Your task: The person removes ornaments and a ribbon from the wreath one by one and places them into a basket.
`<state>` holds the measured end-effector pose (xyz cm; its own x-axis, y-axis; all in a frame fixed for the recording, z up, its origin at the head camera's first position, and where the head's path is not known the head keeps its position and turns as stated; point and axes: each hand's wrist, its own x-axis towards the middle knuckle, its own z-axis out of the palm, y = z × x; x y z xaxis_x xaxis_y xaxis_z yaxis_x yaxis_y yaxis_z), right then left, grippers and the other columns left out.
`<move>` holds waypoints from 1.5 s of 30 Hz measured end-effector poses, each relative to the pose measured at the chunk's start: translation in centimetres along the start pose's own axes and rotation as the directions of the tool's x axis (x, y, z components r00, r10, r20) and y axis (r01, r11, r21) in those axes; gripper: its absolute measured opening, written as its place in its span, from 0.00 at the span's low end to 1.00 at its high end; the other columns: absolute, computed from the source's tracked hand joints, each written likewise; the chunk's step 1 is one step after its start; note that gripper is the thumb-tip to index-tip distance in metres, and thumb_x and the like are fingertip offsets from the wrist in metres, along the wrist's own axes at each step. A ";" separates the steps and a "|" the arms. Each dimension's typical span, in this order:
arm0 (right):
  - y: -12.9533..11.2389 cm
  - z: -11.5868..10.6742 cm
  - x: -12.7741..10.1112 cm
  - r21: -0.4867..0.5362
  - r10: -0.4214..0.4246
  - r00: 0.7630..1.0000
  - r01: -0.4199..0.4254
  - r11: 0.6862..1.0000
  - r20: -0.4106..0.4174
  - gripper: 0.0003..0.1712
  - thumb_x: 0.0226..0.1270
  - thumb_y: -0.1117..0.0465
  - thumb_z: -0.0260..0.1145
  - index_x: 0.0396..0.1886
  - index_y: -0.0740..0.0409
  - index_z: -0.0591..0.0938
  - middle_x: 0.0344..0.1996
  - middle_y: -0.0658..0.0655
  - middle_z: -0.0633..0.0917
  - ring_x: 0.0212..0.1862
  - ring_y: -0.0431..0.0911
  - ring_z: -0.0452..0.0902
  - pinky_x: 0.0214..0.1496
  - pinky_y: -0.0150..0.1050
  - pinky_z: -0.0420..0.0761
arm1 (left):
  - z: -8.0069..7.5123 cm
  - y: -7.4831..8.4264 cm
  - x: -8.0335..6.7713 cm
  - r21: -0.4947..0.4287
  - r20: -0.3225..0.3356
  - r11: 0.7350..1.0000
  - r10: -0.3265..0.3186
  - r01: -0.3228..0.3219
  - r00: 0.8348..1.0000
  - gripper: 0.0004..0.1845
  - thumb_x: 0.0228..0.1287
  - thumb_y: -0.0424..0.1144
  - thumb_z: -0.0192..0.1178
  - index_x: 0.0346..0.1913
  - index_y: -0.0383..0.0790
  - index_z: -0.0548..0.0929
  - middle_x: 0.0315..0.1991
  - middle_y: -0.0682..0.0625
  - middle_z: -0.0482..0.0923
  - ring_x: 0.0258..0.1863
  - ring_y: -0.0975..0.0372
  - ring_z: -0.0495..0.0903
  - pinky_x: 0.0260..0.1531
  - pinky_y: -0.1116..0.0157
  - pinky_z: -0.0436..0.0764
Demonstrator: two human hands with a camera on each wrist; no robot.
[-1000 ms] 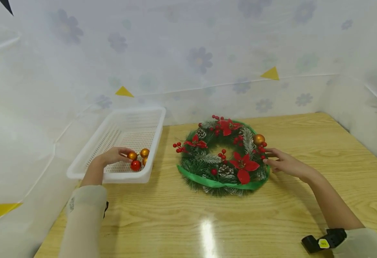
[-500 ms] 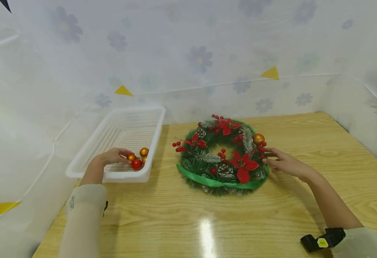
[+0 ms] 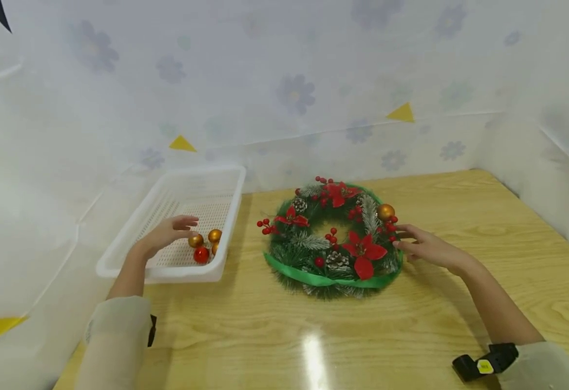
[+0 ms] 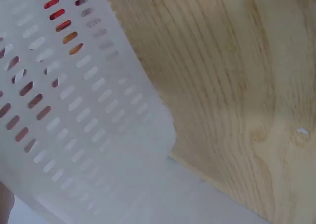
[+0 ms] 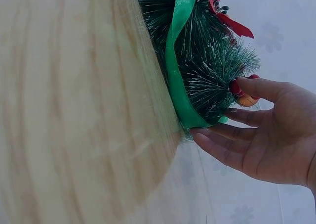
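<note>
Floral-curtained wooden worktop [image 3: 411, 325]: left hand [image 3: 167, 232] hovers, fingers loose and empty, over baubles [image 3: 201, 245] in the white basket [image 3: 118, 260], right hand [image 3: 427, 249] flat-fingered steadies the wreath [image 3: 330, 238]; seemingly between ornaments, next needing another ornament gripped.

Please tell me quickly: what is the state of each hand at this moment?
Left hand: open, fingers relaxed above the white basket, holding nothing.
Right hand: open, straight fingers touching the wreath at its edge.

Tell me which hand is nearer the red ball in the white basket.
Left. The left hand hovers open just above and left of the red ball; the right hand rests against the wreath, far across the table.
</note>
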<state>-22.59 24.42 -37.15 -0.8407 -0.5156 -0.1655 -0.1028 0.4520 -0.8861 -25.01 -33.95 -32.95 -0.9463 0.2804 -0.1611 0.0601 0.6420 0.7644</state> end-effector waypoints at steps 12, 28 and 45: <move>-0.3 0.1 -0.2 -0.009 0.001 1.000 -0.001 1.000 -0.006 0.38 0.73 0.54 0.51 0.69 0.70 0.45 0.63 0.79 0.51 0.57 0.69 0.63 0.50 0.54 0.72 | 4.9 10.0 -0.8 0.016 -0.092 0.976 0.219 -0.218 0.971 0.26 0.66 0.45 0.56 0.61 0.33 0.68 0.59 0.38 0.66 0.57 0.46 0.65 0.54 0.49 0.66; 0.8 -1.2 0.4 -0.016 -0.032 0.999 0.033 0.999 0.042 0.37 0.72 0.53 0.51 0.68 0.71 0.49 0.62 0.77 0.55 0.56 0.67 0.65 0.51 0.54 0.72 | 20.9 18.5 2.2 0.675 0.242 0.606 0.357 -0.421 0.902 0.40 0.61 0.59 0.54 0.69 0.39 0.58 0.67 0.44 0.55 0.65 0.52 0.55 0.61 0.54 0.59; 0.4 -1.6 0.0 -0.016 -0.024 0.945 0.030 0.999 0.325 0.21 0.72 0.57 0.50 0.56 0.69 0.69 0.48 0.62 0.76 0.48 0.56 0.74 0.52 0.52 0.70 | 20.3 15.8 3.5 0.700 0.491 0.389 0.347 -0.599 0.799 0.35 0.56 0.41 0.66 0.67 0.45 0.64 0.70 0.51 0.51 0.65 0.55 0.57 0.63 0.56 0.54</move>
<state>-23.53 25.77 -36.83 -0.6194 -0.7348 -0.2764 -0.1367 0.4477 -0.8837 -20.90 -8.38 -34.14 -0.5792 0.7972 -0.1703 0.8126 0.5813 -0.0426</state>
